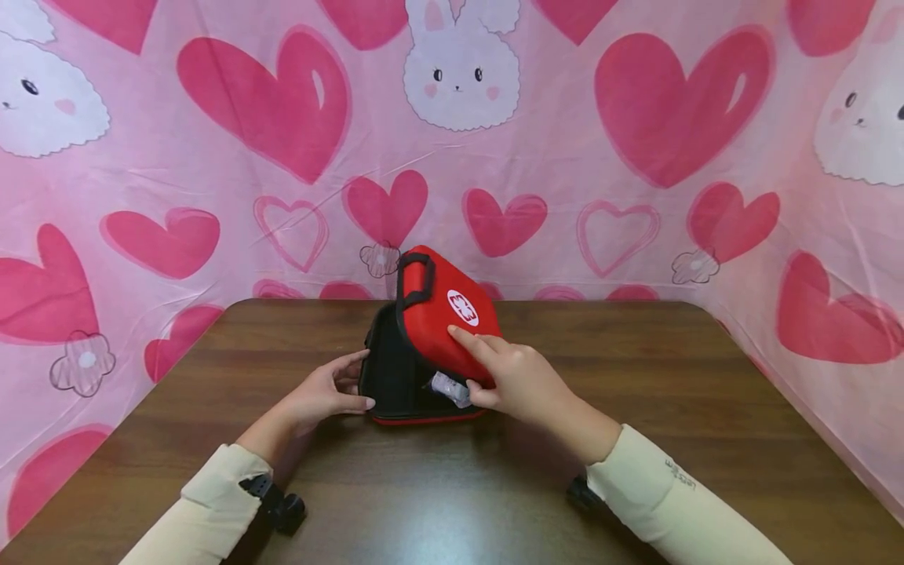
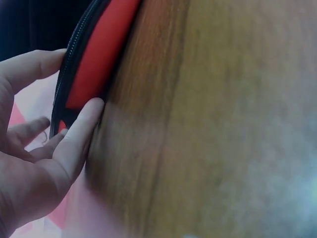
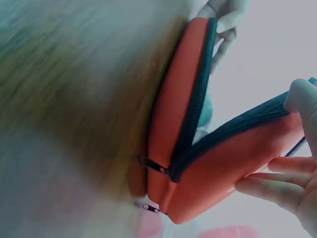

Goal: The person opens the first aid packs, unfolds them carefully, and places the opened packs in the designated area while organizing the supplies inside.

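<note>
A red first-aid case (image 1: 431, 337) with a white round emblem and black handle stands partly open on the table, its lid (image 1: 452, 302) tilted up. My right hand (image 1: 526, 384) grips the lid, thumb at the zippered rim and fingers spread over the red outer face. At the left end of the base (image 1: 395, 392), my left hand (image 1: 325, 396) holds the edge between thumb and fingers. Inside the black interior lies a small clear-wrapped white packet (image 1: 450, 389). Something green (image 3: 205, 111) shows through the gap in the right wrist view. The lid hides much of the inside.
The case sits toward the far side of a brown wooden table (image 1: 438, 486). Behind and beside the table hangs a pink cloth (image 1: 565, 102) with hearts and rabbits. Two zipper pulls (image 3: 153, 163) dangle at the case's hinge end.
</note>
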Available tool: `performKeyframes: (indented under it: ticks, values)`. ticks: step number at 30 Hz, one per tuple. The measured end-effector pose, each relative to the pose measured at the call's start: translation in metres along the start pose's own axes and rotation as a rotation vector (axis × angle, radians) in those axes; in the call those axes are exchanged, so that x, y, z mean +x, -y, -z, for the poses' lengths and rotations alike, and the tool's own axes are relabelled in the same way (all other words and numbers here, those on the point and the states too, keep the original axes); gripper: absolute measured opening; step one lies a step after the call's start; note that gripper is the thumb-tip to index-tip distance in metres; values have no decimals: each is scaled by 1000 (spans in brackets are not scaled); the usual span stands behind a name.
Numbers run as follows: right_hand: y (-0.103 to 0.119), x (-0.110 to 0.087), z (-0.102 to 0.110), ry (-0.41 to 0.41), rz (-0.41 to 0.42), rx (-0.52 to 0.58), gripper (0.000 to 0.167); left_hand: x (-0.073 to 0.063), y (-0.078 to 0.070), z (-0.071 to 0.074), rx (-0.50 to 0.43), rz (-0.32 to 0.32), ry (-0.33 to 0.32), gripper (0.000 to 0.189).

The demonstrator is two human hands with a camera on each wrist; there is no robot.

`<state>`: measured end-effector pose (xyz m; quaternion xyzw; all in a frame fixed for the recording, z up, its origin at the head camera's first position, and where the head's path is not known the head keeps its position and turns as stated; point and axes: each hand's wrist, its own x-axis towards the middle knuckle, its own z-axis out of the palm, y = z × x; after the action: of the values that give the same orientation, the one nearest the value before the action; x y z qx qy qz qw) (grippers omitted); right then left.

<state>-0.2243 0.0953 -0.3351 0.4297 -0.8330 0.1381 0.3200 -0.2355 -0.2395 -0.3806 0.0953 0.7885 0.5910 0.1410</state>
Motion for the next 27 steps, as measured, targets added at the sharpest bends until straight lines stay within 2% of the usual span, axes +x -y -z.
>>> performKeyframes:
  ticks: [3, 7, 11, 15, 19, 27]
  values:
    - [0, 0, 6, 34, -85, 49, 81, 1, -2, -1, 0, 15, -13, 95]
    - [2, 5, 14, 96, -190, 100, 93, 0, -5, -3, -63, 59, -10, 98]
    - [4, 12, 20, 131, -256, 127, 104, 1, -7, -6, -115, 84, -11, 98]
    - [4, 19, 29, 132, -315, 177, 111, 2, -6, -7, -137, 83, -7, 98]
    - [0, 22, 39, 85, -358, 209, 101, 3, -5, -8, -143, 73, -6, 99]
    - [-9, 24, 55, -71, -440, 199, 60, 3, -6, -7, -123, 71, -15, 99]
